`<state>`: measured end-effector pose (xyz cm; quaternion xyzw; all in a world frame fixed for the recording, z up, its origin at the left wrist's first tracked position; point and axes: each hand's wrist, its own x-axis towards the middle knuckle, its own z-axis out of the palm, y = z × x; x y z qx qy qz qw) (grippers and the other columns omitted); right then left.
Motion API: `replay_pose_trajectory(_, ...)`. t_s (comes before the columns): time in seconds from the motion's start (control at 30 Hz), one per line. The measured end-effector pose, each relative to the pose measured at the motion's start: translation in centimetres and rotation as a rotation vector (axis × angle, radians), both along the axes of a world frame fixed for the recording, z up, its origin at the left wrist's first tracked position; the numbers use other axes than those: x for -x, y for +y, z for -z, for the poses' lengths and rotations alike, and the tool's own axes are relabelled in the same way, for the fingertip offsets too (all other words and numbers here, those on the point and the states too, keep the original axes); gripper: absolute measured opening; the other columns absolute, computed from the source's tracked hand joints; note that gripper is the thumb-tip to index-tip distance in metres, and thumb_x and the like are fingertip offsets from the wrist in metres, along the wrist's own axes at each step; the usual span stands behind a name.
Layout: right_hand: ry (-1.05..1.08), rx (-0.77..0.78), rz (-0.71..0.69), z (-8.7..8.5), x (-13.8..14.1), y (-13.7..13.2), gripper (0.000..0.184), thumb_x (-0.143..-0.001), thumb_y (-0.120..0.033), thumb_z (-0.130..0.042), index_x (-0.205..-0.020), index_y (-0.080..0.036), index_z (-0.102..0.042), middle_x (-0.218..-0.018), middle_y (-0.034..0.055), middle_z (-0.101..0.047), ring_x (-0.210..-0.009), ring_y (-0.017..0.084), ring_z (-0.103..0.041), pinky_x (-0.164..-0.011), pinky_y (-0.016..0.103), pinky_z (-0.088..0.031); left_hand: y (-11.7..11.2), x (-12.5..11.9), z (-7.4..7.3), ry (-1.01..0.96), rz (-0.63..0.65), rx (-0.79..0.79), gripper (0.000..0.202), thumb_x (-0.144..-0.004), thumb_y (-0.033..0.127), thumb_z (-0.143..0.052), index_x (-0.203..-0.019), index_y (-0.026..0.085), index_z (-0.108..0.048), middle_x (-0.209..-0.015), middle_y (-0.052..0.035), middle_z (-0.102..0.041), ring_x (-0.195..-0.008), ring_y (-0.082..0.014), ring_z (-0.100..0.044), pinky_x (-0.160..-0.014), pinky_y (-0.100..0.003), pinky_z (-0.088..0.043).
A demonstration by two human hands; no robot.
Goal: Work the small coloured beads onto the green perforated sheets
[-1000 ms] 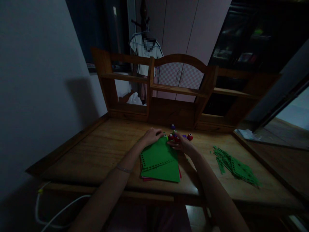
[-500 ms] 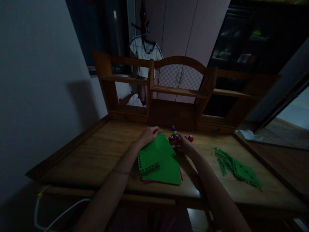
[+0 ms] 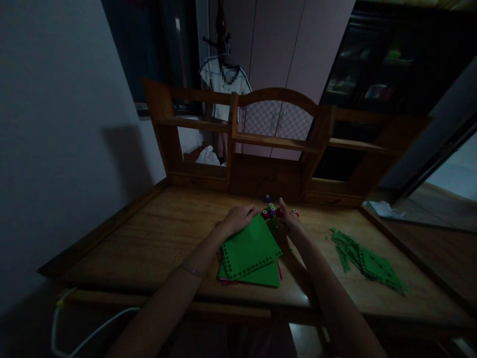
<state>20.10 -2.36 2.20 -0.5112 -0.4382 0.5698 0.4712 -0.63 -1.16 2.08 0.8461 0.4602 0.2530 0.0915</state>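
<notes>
My left hand [image 3: 241,219] rests at the upper left of a green sheet of paper [image 3: 253,243], its fingers closed on the top edge. Rows of small punched holes run along the sheet's left and lower edges. Beneath it lies more green paper [image 3: 261,279], with a bit of red showing at the sides. To the right, my right hand [image 3: 291,223] is curled with the thumb raised, around a small red craft punch [image 3: 279,212] that is partly hidden. Close by stand other small punches: a red one [image 3: 265,214], a green one [image 3: 271,206] and a purple one [image 3: 267,198].
A pile of punched green paper strips [image 3: 367,258] lies on the right of the wooden desk [image 3: 149,233]. A wooden shelf unit [image 3: 276,141] rises along the desk's back edge. One more red punch [image 3: 295,213] sits just beyond my right hand.
The holed green sheet has turned and shifted right and toward me. My left hand moved slightly right with it. My right hand's thumb has lifted, and the red punch has shifted slightly right.
</notes>
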Motion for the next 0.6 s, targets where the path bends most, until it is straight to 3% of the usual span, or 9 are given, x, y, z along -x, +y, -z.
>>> replay_pose_trajectory(0.4, 0.106, -0.164, -0.02, -0.6, 0.8, -0.5, 0.05, -0.068, -0.064, -0.061, -0.056, -0.02, -0.04, -0.044, -0.008, -0.03, -0.034, 0.003, -0.021, -0.033, 0.022, -0.012, -0.5, -0.3, 0.2, 0.086, -0.025, -0.034, 0.046, -0.094, 0.049, -0.022, -0.097, 0.023, -0.06, -0.09, -0.0064, -0.067, -0.081, -0.0215, -0.061, -0.067, -0.029, -0.038)
replay_pose_trajectory(0.6, 0.107, -0.205, -0.089, -1.0, 1.4, -1.0, 0.051, -0.067, -0.063, -0.061, -0.085, -0.015, -0.059, -0.052, -0.0066, -0.041, -0.037, 0.003, -0.025, -0.035, 0.019, -0.014, -1.0, -0.3, -0.2, 0.101, -0.032, -0.071, 0.046, -0.094, 0.048, -0.022, -0.098, 0.022, -0.059, -0.09, -0.0069, -0.067, -0.081, -0.0219, -0.062, -0.067, -0.029, -0.038)
